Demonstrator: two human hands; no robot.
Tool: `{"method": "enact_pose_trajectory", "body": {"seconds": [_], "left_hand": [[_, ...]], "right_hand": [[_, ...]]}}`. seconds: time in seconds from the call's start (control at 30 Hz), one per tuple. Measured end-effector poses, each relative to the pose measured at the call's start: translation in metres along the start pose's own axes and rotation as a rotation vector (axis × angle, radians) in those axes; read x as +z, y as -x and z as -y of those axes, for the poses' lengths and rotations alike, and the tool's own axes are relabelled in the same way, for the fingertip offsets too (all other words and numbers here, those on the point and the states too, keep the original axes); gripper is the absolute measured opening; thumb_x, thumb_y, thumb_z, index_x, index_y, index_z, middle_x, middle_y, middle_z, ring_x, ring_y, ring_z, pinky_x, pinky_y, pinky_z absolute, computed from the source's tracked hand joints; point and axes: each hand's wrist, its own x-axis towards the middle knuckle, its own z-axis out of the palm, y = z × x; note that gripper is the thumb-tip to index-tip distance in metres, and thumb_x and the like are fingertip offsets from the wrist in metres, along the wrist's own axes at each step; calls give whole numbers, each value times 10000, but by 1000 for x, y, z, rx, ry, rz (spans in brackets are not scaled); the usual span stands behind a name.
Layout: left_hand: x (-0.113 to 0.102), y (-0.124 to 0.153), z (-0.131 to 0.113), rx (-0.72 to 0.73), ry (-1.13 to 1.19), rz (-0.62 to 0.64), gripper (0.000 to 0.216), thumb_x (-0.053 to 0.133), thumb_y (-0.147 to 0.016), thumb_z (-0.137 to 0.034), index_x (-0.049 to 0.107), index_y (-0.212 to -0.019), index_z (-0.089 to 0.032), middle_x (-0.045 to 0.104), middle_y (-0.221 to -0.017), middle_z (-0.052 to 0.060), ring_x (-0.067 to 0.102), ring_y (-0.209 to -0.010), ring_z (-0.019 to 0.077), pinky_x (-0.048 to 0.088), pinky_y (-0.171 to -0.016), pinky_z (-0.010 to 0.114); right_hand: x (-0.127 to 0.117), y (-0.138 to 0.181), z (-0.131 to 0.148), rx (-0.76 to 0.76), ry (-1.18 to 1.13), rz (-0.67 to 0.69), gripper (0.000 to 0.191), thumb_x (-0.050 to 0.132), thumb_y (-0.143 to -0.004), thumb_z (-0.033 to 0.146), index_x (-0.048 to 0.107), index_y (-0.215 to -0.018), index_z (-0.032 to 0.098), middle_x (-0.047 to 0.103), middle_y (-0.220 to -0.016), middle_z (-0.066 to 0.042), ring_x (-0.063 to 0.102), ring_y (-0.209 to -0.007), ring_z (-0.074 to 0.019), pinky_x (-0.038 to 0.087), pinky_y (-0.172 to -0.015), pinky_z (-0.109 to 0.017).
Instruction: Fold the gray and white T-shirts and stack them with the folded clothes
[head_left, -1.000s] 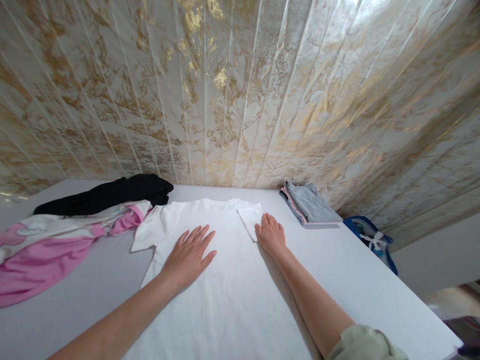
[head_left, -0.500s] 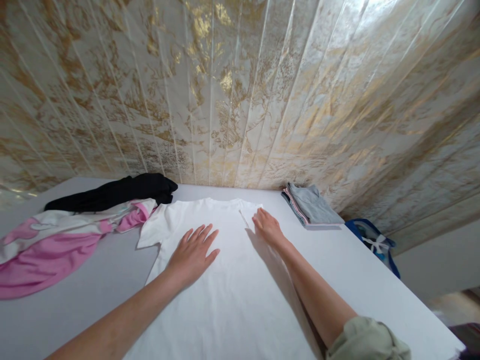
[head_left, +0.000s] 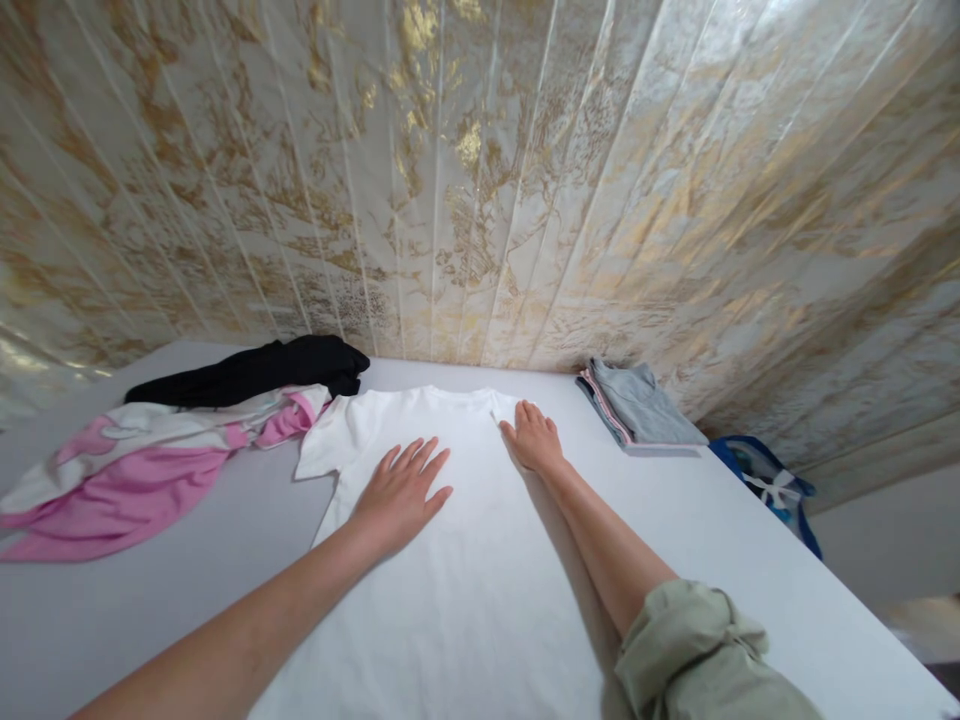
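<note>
A white T-shirt (head_left: 465, 560) lies spread on the white table, its neckline at the far end and its left sleeve stretched out to the side. My left hand (head_left: 401, 495) rests flat on the chest of the shirt, fingers spread. At the shirt's far right shoulder, my right hand (head_left: 534, 438) lies flat with its fingers stretched forward. A short dark crease line shows just left of that hand. The right sleeve is not seen spread out; whether it is folded in or under the hand I cannot tell.
Left of the shirt lie a pink and white garment (head_left: 142, 490) and a black garment (head_left: 247, 372). A folded stack of grey and pink clothes (head_left: 649, 405) sits at the back right. Beyond the table's right edge is a blue-trimmed bag (head_left: 772, 490). A gold-patterned curtain (head_left: 450, 200) hangs behind.
My right hand has gone from curled fingers at the shoulder edge to lying flat with fingers extended. My left hand stays on the shirt. The camera view has shifted slightly.
</note>
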Motion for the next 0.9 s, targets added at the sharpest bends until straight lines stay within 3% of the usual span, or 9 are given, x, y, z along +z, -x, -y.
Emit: {"method": "enact_pose_trajectory", "body": {"seconds": [0.37,0.53,0.63,0.77,0.9], "left_hand": [[-3,4,-4,22,33,55,580,344,-952,-542,385,-1461,-265,274,-1577,62,221,-1458,263,150,-1177,491],[-5,-6,-13,37,86,85,587,371,-944,-538,383,-1461,-260,264,-1580,75,208,-1461,277,139,-1177,511],[-3,-10,-13,53,96,71,586,362,-945,-548,383,-1459,-267,265,-1580,75,210,-1460,280,136,-1176,517],[4,-11,-12,80,100,22,575,350,-951,-553,400,-1444,-260,299,-1569,76,241,-1449,273,149,-1174,507],[-2,-11,-3,71,196,-117,408,411,-963,-397,519,-1322,-236,517,-1421,67,437,-1328,213,300,-1124,394]], "right_hand": [[4,3,-17,47,34,-19,645,169,-981,513,218,-1530,177,196,-1599,-61,173,-1452,-216,166,-1149,-463],[-6,0,-29,97,95,-1,612,173,-987,463,237,-1523,174,209,-1594,-77,179,-1452,-218,175,-1142,-487],[-14,0,-17,103,119,-27,619,206,-983,454,258,-1516,143,221,-1589,-95,169,-1455,-220,160,-1149,-476],[-9,11,13,-42,64,-89,630,226,-983,459,259,-1513,120,229,-1586,-92,176,-1451,-202,155,-1158,-421],[6,22,28,-94,17,-72,640,252,-978,473,280,-1503,109,246,-1578,-106,191,-1445,-224,145,-1156,-433]]}}
